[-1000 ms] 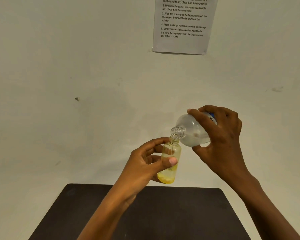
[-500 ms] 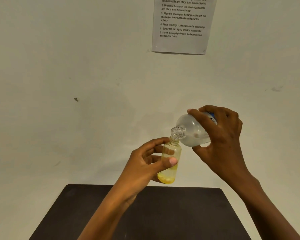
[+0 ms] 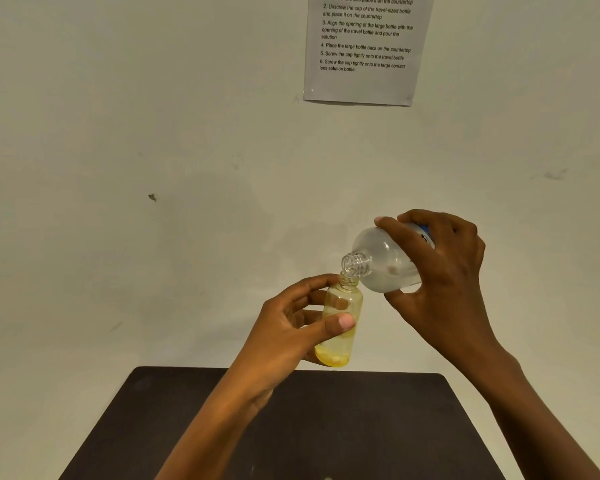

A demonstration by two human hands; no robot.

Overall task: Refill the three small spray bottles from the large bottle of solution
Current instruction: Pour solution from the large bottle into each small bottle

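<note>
Small bottle [image 3: 340, 327] yellowish; large bottle [image 3: 385, 261] clear, label possibly blue.

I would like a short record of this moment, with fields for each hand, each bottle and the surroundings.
left hand: grips the small bottle, nearly upright
right hand: grips the large bottle, tilted, neck down
small bottle: uncapped, yellowish liquid at the bottom
large bottle: uncapped, mouth at the small bottle's opening; stream cannot be told
table: dark, below both hands
wall: printed sheet of steps
</note>
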